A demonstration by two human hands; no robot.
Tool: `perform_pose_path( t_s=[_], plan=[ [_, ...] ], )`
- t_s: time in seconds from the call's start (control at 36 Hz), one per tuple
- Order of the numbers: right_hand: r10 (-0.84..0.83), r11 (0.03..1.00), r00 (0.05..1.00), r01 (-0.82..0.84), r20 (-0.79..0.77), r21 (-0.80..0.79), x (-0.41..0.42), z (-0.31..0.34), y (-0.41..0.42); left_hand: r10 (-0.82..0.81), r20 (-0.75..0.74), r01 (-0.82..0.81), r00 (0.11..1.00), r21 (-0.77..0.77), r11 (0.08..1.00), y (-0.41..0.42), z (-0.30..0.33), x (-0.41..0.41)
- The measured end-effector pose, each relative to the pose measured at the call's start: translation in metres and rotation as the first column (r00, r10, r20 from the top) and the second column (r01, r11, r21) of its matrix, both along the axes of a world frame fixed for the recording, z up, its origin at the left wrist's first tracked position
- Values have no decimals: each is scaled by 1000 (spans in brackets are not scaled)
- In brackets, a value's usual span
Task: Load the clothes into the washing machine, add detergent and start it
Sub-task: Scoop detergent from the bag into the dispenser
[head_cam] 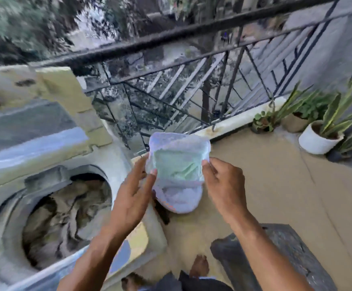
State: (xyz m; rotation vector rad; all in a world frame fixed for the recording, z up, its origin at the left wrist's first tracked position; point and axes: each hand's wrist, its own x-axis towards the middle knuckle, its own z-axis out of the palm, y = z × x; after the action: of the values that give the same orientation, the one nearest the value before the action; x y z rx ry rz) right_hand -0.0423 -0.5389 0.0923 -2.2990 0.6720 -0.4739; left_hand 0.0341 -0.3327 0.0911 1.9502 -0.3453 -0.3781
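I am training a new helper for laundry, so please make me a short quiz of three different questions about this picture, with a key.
1. True or false: the drum of the white top-loading washing machine already contains clothes.
2. Which hands hold the clear plastic bag of pale green powder? A) left only B) right only C) both
3. Fill in: the white round pot with the striped-leaf plant stands on the balcony floor to the ____ of the bag.

Key
1. True; brownish fabric fills the open drum.
2. C; the left hand and right hand each have a grip on one side.
3. right
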Motion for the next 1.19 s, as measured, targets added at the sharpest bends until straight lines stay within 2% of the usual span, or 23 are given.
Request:
perform_pose_path(
  t_s=[0.08,0.22,0.33,0.5,0.58,0.67,0.72,0.78,0.86,0.97,1.08,1.19],
  plan=[
    [114,993,992,-112,62,-34,23,15,40,111,-118,-128,987,-150,980,46,9,12],
    [234,972,968,-231,94,-41,56,28,107,159,-374,-294,914,-338,894,109,23,32],
    [338,941,935,-339,108,-10,77,31,158,172,-410,-347,896,-401,848,161,28,27],
    [473,875,876,-480,97,68,106,22,222,312,-457,-518,833,-445,730,236,12,32],
    [500,862,866,-500,15,81,122,14,247,375,-453,-565,809,-421,710,265,7,33],
    [424,906,905,-424,-22,8,129,17,270,426,-451,-606,784,-406,685,286,3,34],
    [381,920,924,-376,28,-110,134,20,283,451,-431,-611,782,-384,692,299,0,34],
    [418,901,906,-404,67,-158,140,20,295,485,-412,-625,772,-348,699,312,-5,34],
    [607,782,795,-596,4,-180,150,16,311,527,-421,-664,738,-318,677,328,-13,34],
    [803,536,550,-835,-228,-127,165,8,337,519,-400,-644,756,-309,700,344,-19,35],
    [784,361,383,-921,-489,-143,182,3,364,544,-352,-640,761,-274,718,353,-21,37],
    [698,228,301,-954,-650,-196,195,-7,385,548,-332,-632,767,-249,734,361,-23,41]
  ],
)
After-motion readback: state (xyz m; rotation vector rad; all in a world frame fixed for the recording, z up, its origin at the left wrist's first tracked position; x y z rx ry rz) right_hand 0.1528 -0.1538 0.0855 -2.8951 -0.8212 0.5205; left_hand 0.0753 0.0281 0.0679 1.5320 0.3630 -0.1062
